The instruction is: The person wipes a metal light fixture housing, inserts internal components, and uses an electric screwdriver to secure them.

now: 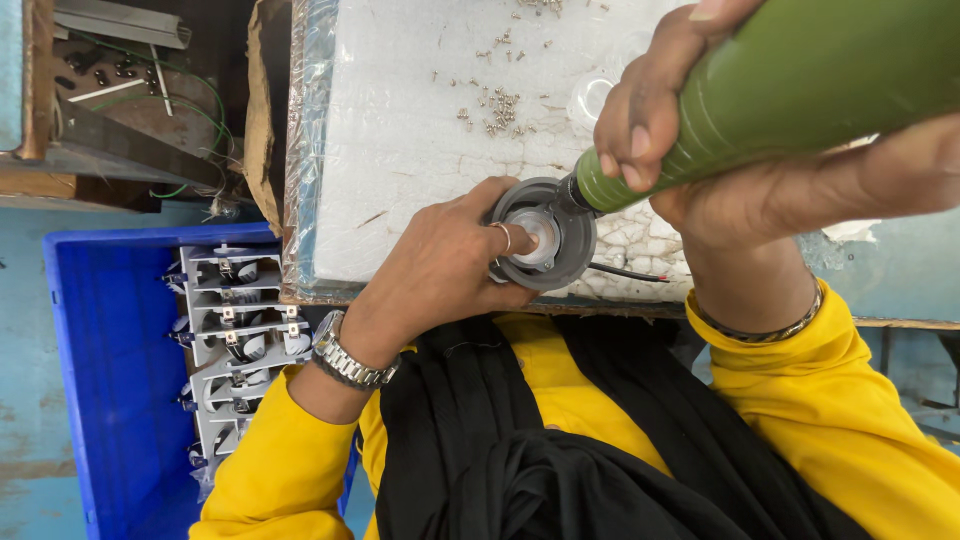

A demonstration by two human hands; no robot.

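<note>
**Inspector:** Report the grips first

**Assistant:** The right hand (pixel 700 120) is clenched fully around the green electric screwdriver (pixel 790 85), fingers wrapped over the barrel, thumb beneath. The tool slants down to the left, and its dark nose sits against the inner rim of the round grey light housing (pixel 560 262). The left hand (pixel 440 265) grasps that housing from its left side; fingers curl over the rim, and one fingertip, wearing a ring, presses on the pale centre disc

**Inspector:** Position of the housing?

**Assistant:** It rests on the white foam sheet (pixel 420 130), close to the sheet's near edge, just in front of the person's chest. A black cable (pixel 625 272) leads out of it to the right

**Inspector:** Surroundings and obstructions?

**Assistant:** Small loose screws (pixel 495 108) lie scattered on the foam beyond the housing, well apart from both hands. A clear plastic ring (pixel 590 98) lies near the right hand's knuckles. To the left, lower down, a blue plastic crate (pixel 95 380) holds stacked white metal brackets (pixel 235 330). The left wrist carries a metal wristwatch (pixel 345 358), the right a thin bangle (pixel 765 328). The right hand and tool hide the far right part of the foam. Whether a screw sits under the tool tip cannot be told
</note>
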